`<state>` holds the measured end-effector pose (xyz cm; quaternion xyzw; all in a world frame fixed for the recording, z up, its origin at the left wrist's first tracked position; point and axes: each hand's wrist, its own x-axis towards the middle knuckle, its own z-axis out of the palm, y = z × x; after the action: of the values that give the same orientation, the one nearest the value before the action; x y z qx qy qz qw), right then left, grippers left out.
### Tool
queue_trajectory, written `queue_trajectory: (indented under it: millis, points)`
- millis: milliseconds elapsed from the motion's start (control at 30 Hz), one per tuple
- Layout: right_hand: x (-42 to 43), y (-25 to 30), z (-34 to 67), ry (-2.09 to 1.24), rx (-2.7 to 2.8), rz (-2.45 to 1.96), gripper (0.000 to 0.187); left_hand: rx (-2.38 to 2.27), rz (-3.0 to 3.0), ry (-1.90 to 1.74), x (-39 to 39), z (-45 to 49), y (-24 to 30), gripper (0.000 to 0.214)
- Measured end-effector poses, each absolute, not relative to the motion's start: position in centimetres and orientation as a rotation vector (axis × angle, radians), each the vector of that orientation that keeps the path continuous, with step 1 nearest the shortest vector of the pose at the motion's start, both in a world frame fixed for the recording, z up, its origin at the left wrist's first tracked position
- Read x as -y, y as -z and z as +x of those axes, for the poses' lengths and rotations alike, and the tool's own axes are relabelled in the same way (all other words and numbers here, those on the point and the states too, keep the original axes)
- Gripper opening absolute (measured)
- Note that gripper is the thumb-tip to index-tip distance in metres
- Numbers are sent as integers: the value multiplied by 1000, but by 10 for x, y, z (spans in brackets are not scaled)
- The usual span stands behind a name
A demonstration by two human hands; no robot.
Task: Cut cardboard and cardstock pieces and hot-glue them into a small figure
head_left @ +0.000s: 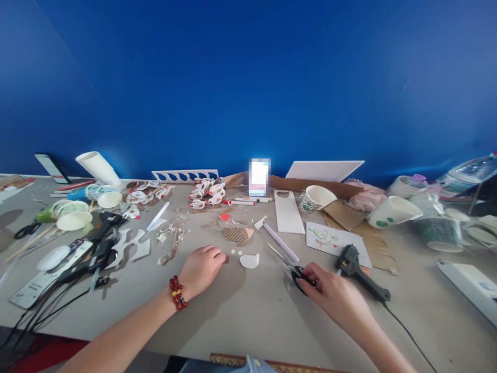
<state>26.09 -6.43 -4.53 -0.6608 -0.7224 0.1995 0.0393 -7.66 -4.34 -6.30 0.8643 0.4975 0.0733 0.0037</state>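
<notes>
My right hand (pixel 328 287) holds a pair of black-handled scissors (pixel 297 274) by the handles, the blades pointing up and left over the table. My left hand (pixel 202 269), wearing a red bead bracelet, rests on the table with its fingers curled together. At its fingertips is a small piece of brown cardboard (pixel 227 259). Between the hands lie a white rounded cutout (pixel 249 261) and two tiny white discs (pixel 236 252). Just beyond them sit a striped corrugated cardboard piece (pixel 235 235) and a lilac stick (pixel 281 242).
A black glue gun (pixel 359 272) lies right of my right hand, its cord trailing forward. Beside it is a drawing (pixel 326 238). White cutout birds (pixel 207 192) cluster at the back, near a lit phone (pixel 259 177). Power strips, cables and paper cups (pixel 74 220) occupy the left.
</notes>
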Motion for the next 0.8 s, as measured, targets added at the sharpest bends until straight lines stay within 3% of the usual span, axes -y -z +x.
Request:
queue_trajectory:
  millis: [200, 433, 800]
  points:
    - [66, 54, 263, -950, 2017, -1772, 21, -1611, 2634, -262, 42, -78, 64, 25]
    - [57, 66, 259, -1616, 1393, -1368, 39, -1569, 2553, -414, 41, -85, 70, 20]
    - [55, 48, 236, -1720, 1279, -1234, 40, -1551, 2363, -435, 38, -81, 69, 21]
